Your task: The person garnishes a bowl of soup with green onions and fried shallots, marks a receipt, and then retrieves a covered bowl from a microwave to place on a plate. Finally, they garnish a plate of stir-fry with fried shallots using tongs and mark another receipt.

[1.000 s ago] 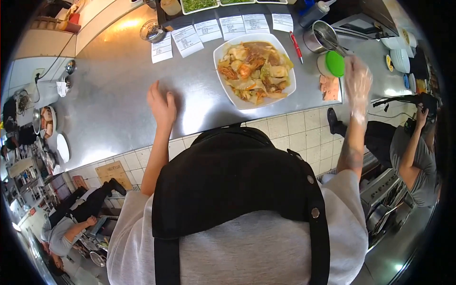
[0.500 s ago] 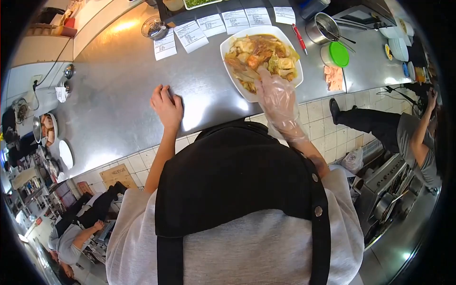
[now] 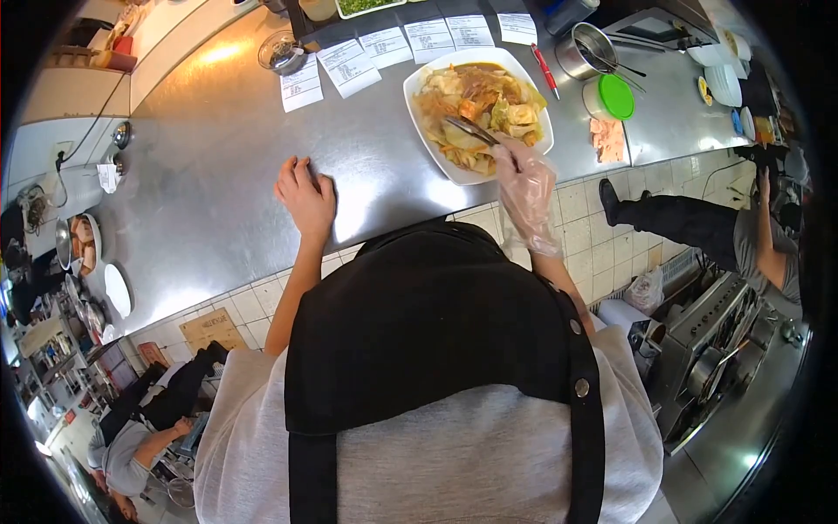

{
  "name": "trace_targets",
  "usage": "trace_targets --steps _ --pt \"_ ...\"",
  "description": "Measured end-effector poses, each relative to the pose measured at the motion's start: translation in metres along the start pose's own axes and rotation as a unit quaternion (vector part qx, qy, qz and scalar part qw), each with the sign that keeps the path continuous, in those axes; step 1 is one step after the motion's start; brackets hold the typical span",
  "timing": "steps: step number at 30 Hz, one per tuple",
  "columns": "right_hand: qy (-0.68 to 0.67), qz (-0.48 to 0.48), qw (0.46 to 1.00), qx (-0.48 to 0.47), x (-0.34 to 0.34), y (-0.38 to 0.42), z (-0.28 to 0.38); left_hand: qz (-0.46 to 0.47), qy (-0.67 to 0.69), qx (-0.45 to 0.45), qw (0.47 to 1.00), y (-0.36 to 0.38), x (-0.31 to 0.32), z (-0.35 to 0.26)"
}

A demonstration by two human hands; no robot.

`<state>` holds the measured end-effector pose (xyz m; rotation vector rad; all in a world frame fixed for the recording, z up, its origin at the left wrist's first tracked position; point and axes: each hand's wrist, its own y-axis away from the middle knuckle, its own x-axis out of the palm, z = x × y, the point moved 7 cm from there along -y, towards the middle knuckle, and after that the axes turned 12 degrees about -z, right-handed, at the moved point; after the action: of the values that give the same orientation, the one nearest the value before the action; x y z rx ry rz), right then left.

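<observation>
A white square bowl (image 3: 421, 150) full of cooked vegetables and meat in brown sauce stands near the counter's front edge. My right hand (image 3: 526, 188), in a clear plastic glove, is closed on metal tongs (image 3: 471, 130) at the bowl's right front side. The tongs' tips lie over the middle of the food. To the left of the bowl, my left hand (image 3: 306, 194) is bare and rests on the steel counter (image 3: 218, 175) with its fingers apart, holding nothing.
Several printed slips (image 3: 347, 66) line the back of the counter, with a red pen (image 3: 545, 72) to their right. Further right are a steel pot (image 3: 583, 52), a green-lidded tub (image 3: 616, 97) and pink pieces (image 3: 607, 141). Co-workers (image 3: 758, 240) stand at both sides.
My right hand has drawn back and to the right from the food, and the tongs now show clearly in it. My left hand has stayed in place.
</observation>
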<state>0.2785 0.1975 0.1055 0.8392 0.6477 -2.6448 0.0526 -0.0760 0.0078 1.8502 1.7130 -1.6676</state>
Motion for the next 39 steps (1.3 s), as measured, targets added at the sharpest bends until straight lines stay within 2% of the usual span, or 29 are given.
trace_targets --steps 1,4,5,8,9,12,17,20,21,24,25,28,33,36,39 --pt "0.001 -0.001 1.0 -0.001 -0.001 0.001 -0.006 -0.003 -0.007 0.002 1.0 -0.001 -0.001 -0.001" --pt "-0.096 0.016 0.98 0.172 -0.002 0.01 -0.039 -0.007 -0.018 0.009 1.0 -0.001 -0.002 -0.002" --pt "-0.095 0.015 0.98 0.172 -0.005 0.01 -0.044 -0.005 -0.017 0.008 1.0 0.0 -0.002 -0.002" --pt "-0.208 0.015 0.935 0.287 -0.008 0.015 -0.059 -0.003 -0.016 0.008 1.0 -0.001 -0.002 -0.002" --pt "-0.208 0.013 0.935 0.287 -0.01 0.015 -0.063 -0.004 -0.017 0.009 1.0 -0.002 -0.003 -0.003" --pt "-0.306 0.006 0.855 0.418 -0.004 0.032 -0.092 -0.005 -0.019 0.011 1.0 -0.001 -0.003 -0.003" --pt "-0.209 -0.032 0.877 0.431 -0.006 0.032 -0.108 -0.002 -0.022 0.007 1.0 0.0 -0.001 -0.001" --pt "-0.11 0.004 0.944 0.31 -0.011 0.013 -0.08 -0.001 -0.019 0.012 1.0 0.0 -0.001 -0.002" --pt "-0.11 0.003 0.944 0.311 -0.009 0.011 -0.082 -0.001 -0.023 0.013 1.0 0.0 0.0 -0.002" --pt "-0.055 0.024 0.976 0.209 -0.003 -0.002 -0.075 0.002 -0.031 0.016 0.999 0.002 0.001 0.0" --pt "-0.055 0.024 0.976 0.21 -0.004 -0.002 -0.076 0.003 -0.029 0.017 0.999 0.002 0.001 0.001" --pt "-0.018 0.021 0.992 0.124 -0.02 -0.018 -0.057 0.004 -0.026 0.018 1.0 0.001 0.001 0.0" --pt "0.063 0.034 0.987 0.146 -0.06 -0.02 -0.04 0.005 -0.035 0.012 0.999 0.001 0.0 -0.001" --pt "0.099 0.067 0.993 0.019 -0.063 -0.013 -0.019 -0.003 -0.028 0.019 0.999 0.002 0.001 0.0" --pt "0.094 0.041 0.994 -0.029 -0.054 0.004 -0.024 0.0 -0.028 0.021 0.999 0.001 0.0 -0.002"
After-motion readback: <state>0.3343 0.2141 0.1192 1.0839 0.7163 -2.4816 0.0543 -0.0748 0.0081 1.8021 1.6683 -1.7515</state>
